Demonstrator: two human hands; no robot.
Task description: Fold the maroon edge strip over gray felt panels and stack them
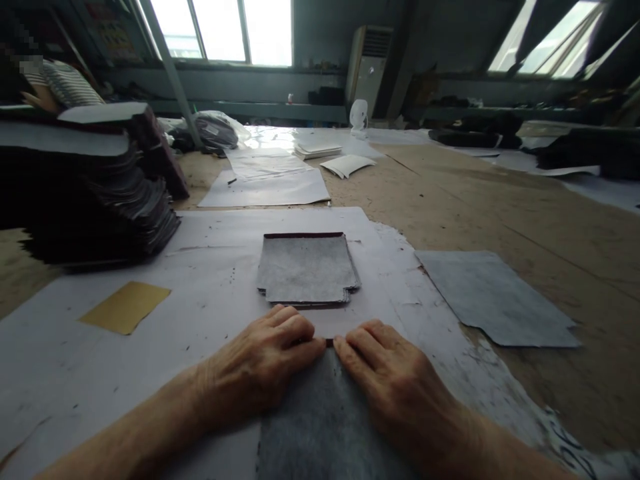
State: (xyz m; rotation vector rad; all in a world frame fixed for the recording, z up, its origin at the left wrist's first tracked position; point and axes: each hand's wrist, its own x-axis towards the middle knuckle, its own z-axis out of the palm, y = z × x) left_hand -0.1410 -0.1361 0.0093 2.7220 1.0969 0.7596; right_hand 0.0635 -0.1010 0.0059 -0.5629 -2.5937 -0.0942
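Note:
A grey fabric-like sheet lies in front of me on white paper, with a narrow dark red strip along its far edge. My left hand is closed at that edge, thumb and curled fingers on the strip. Close beside it, my right hand presses its bunched fingers on the same edge. Between the thumbs a short piece of the red strip shows; the rest is covered by the hands. Just beyond them sits a small stack of grey pieces with notched near corners and a dark red far edge.
A single grey sheet lies to the right. A yellow sandpaper-like piece rests at left on the white paper. A tall dark stack stands behind it. Farther back are white sheets and a small white fan. A person is at far left.

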